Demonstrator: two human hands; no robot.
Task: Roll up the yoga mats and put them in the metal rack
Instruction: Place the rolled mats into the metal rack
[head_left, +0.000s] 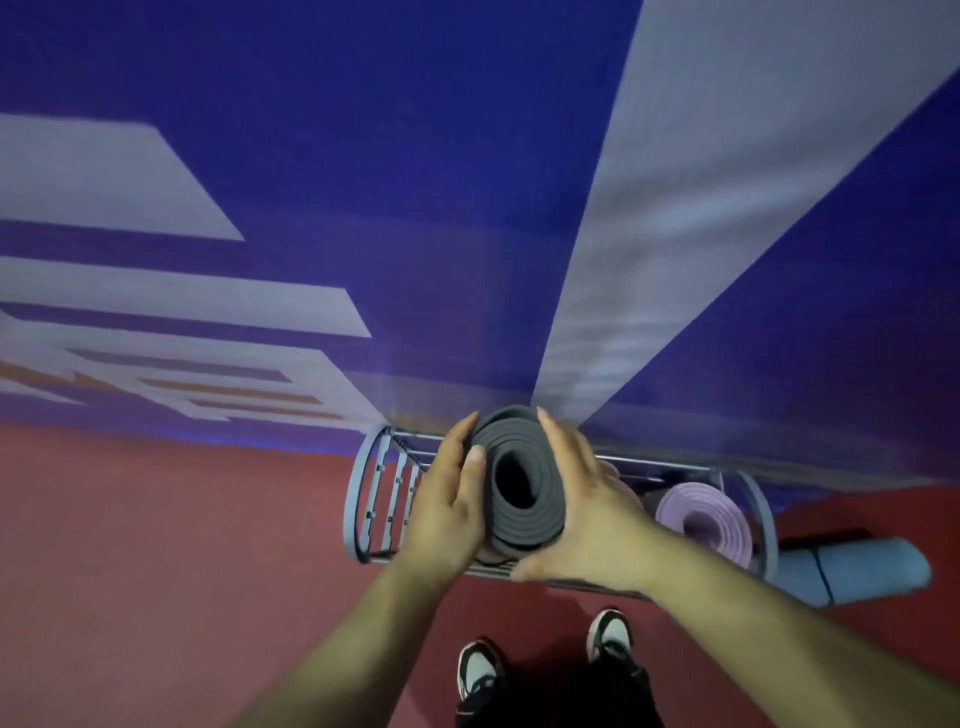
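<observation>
A rolled dark grey yoga mat (524, 447) stands on end over the metal rack (366, 493), its spiral end facing me. My left hand (449, 509) presses its left side, thumb on the roll's rim. On the other side my right hand (582, 499) wraps around the roll, fingers up the far edge. A rolled lilac mat (706, 519) stands upright in the rack's right part. The rack's middle is hidden behind my hands.
The grey wire rack stands on a red floor (156, 571) against a blue wall (415, 208) with pale stripes. A rolled blue mat (852, 569) lies on the floor beside the rack's right end. My shoes (480, 670) are just in front of the rack.
</observation>
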